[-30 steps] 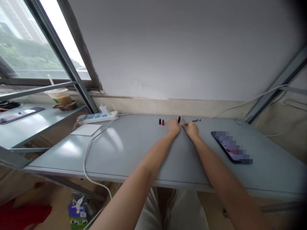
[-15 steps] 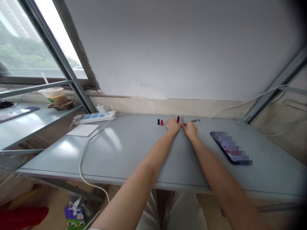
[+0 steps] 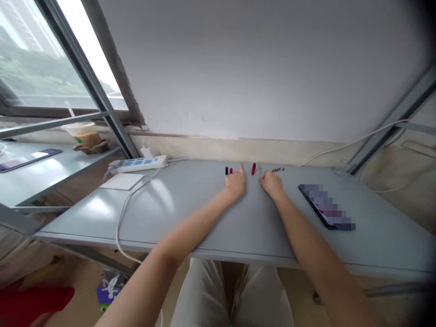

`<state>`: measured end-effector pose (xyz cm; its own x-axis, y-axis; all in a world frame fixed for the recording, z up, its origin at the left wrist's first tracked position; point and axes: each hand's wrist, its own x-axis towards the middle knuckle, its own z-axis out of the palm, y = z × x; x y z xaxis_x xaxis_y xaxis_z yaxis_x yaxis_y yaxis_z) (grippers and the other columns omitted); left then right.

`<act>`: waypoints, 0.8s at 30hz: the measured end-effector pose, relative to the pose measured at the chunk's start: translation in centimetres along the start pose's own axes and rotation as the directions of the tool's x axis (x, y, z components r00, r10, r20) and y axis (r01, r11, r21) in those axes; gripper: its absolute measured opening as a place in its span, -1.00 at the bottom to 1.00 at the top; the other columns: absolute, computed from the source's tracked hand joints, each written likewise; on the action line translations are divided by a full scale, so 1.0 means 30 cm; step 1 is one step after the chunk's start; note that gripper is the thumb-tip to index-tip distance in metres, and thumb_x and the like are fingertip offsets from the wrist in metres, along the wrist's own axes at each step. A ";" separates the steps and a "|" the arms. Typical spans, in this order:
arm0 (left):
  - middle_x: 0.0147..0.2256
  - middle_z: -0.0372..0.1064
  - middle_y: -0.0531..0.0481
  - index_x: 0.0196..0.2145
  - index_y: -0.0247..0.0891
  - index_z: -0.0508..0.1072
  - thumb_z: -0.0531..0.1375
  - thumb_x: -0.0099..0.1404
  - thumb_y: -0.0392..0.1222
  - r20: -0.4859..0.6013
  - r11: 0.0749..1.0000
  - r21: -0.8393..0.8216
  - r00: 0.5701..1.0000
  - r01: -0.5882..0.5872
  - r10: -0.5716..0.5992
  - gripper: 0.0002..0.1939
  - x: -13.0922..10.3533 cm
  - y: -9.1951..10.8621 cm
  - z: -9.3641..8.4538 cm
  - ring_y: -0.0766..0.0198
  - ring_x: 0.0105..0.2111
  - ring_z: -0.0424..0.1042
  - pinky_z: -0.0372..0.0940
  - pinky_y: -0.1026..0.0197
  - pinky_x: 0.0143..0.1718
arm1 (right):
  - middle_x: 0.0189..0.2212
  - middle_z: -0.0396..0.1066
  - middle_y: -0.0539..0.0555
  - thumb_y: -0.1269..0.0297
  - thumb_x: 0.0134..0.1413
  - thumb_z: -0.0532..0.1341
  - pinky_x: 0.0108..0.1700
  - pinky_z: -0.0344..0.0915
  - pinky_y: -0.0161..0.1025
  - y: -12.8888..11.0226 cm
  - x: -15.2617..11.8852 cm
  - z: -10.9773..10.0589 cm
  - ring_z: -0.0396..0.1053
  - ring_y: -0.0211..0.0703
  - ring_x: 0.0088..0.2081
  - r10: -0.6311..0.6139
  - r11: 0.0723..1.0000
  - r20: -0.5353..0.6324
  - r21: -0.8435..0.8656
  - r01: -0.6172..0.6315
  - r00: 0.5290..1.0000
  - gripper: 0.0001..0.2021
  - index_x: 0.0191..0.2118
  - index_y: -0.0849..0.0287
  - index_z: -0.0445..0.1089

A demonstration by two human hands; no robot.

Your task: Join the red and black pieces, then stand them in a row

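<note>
My left hand is just in front of a small red cylinder, with one finger stretched out toward the wall and nothing visible held. Beside that cylinder a small black cylinder stands upright. A red-and-black piece lies between my two hands, touched by neither. My right hand rests on the table with its fingers closed; whatever they hold is too small and hidden to name. Close to its fingertips is a small clear object. Several tiny dark pieces lie in a row just behind this hand.
A phone lies on the grey table at the right. At the left are a power strip, a flat white square and a white cable crossing the front edge. A drink cup stands on the neighbouring table.
My left hand has moved left, away from my right hand, and one finger is now stretched out. My right hand stays in nearly the same spot. The view has shifted slightly.
</note>
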<state>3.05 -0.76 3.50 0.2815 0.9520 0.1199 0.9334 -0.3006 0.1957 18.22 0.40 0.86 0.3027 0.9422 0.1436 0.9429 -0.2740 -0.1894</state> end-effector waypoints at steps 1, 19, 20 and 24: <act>-0.10 0.31 -0.34 0.25 -0.37 -0.33 0.06 0.19 -0.26 0.016 0.999 0.004 0.999 0.033 -0.033 -0.20 -0.004 -0.021 -0.009 0.06 -0.15 0.36 0.25 0.10 -0.19 | -0.21 0.41 0.31 0.20 0.09 0.06 -0.19 0.24 -0.17 -0.005 -0.009 -0.007 0.37 0.01 -0.15 -0.005 1.000 0.002 -0.012 0.005 1.000 -0.68 -0.15 0.28 0.41; -0.25 0.40 -0.24 -0.20 -0.34 0.38 -0.01 0.27 -0.29 -0.007 0.680 -0.719 0.977 0.143 -0.213 -0.79 0.030 -0.091 0.024 0.26 -0.32 0.38 0.24 0.25 -0.29 | -0.31 0.42 0.22 0.22 0.14 -0.02 -0.29 0.19 -0.24 -0.058 -0.063 0.003 0.36 -0.08 -0.29 -0.189 0.939 -0.134 0.264 0.219 0.973 -0.73 -0.18 0.22 0.33; -0.27 0.41 -0.22 -0.20 -0.34 0.37 -0.02 0.28 -0.30 0.049 0.571 -0.803 0.974 0.170 -0.221 -0.78 0.021 -0.086 0.025 0.33 -0.42 0.36 0.23 0.30 -0.38 | -0.31 0.42 0.21 0.21 0.15 -0.03 -0.30 0.18 -0.26 -0.063 -0.062 0.004 0.36 -0.10 -0.30 -0.196 0.926 -0.146 0.298 0.232 0.970 -0.72 -0.17 0.23 0.32; -0.26 0.43 -0.15 -0.14 -0.33 0.32 -0.03 0.27 -0.32 0.165 0.295 -0.933 0.974 0.206 -0.157 -0.76 -0.032 -0.068 0.024 0.51 -0.65 0.19 0.09 0.40 -0.60 | -0.45 0.41 0.13 0.16 0.19 -0.11 -0.35 0.15 -0.32 -0.080 -0.066 0.002 0.33 -0.18 -0.38 -0.295 0.861 -0.083 0.408 0.303 0.952 -0.64 -0.35 0.23 0.35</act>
<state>1.05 -1.01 2.28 0.1638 0.9836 -0.0750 0.1261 0.0545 0.9905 15.35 -0.81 0.96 0.0214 0.9617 0.2734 0.8468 0.1279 -0.5164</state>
